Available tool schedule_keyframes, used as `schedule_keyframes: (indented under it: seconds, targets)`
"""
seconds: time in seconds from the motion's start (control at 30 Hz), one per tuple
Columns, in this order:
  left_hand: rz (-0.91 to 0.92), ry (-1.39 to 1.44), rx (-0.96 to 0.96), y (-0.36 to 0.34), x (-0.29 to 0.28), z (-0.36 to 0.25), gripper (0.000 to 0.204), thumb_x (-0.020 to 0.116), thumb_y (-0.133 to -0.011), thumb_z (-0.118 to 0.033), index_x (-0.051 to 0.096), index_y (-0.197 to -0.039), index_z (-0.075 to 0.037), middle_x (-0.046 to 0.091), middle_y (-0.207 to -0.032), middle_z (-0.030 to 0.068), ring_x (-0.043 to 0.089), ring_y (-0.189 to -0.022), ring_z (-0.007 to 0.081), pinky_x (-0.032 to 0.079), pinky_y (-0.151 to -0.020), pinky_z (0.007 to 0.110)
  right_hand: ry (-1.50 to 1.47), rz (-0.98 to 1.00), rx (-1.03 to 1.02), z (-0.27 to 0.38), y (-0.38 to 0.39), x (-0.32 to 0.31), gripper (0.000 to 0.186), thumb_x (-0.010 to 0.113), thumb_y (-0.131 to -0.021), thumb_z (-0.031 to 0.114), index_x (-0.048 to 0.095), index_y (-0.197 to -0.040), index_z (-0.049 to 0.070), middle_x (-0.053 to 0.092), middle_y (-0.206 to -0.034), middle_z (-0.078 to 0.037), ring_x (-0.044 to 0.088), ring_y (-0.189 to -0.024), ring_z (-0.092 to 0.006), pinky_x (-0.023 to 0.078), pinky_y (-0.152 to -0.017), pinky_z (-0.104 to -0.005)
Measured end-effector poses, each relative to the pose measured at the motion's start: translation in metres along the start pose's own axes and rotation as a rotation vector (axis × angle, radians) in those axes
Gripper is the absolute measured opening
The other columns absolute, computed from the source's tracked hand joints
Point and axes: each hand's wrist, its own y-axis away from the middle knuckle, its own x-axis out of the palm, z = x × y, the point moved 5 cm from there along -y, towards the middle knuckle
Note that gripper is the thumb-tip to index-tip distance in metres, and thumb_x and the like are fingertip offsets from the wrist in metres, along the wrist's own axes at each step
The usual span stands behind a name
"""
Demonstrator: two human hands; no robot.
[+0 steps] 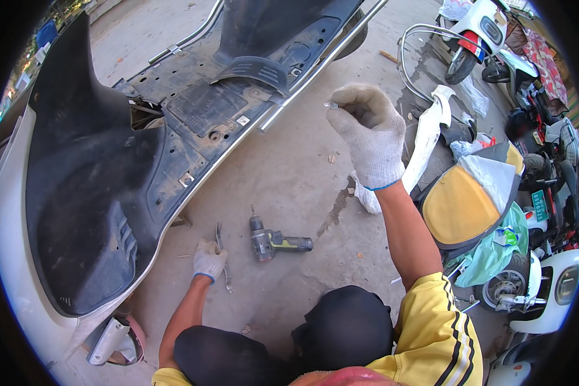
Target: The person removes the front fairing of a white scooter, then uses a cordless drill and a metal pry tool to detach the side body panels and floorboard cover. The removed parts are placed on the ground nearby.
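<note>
My left hand [210, 259], in a white knit glove, is low by the scooter's edge, closed on a slim, curved metal tool [228, 279] that sticks out above and below the fingers. Raised at the right, my gloved right hand [370, 132] pinches a small, clear, shiny piece [330, 105] between thumb and forefinger; its kind is too small to make out. Between the hands, a green and black cordless drill [271, 242] lies on the ground with its bit pointing away. To the left stands a scooter body with a dusty black footboard [206, 109] and dark inner panel [90, 193].
A metal rail [276, 117] runs along the footboard's side. At right lie a white curved panel [428, 132], a yellow and grey padded piece [460, 209] and a green plastic bag [492, 257]. Several parked scooters line the right side. A helmet-like object [116, 341] sits at lower left.
</note>
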Motion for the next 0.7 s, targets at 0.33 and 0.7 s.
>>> schedule_keyframes:
  seconds: [0.33, 0.7]
  targets:
    - [0.031, -0.005, -0.037, 0.002, -0.004, -0.004, 0.027, 0.071, -0.082, -0.029, 0.066, -0.079, -0.003, 0.063, -0.101, 0.0241, 0.064, -0.097, 0.0428, 0.053, -0.088, 0.052, 0.145, 0.13, 0.001, -0.028, -0.016, 0.037, 0.023, 0.074, -0.092, 0.002, 0.075, -0.115, 0.0, 0.076, -0.101, -0.005, 0.07, -0.092, -0.0108, 0.057, -0.086, -0.0276]
    - [0.052, 0.01, -0.049, 0.002, -0.003, 0.002, 0.03, 0.07, -0.085, -0.032, 0.069, -0.084, -0.003, 0.063, -0.106, 0.0255, 0.064, -0.102, 0.0444, 0.053, -0.093, 0.053, 0.815, 0.126, 0.086, -0.079, -0.053, 0.095, 0.086, 0.079, -0.083, 0.061, 0.062, -0.145, 0.004, 0.06, -0.143, -0.026, 0.066, -0.126, -0.0417, 0.052, -0.109, -0.0513]
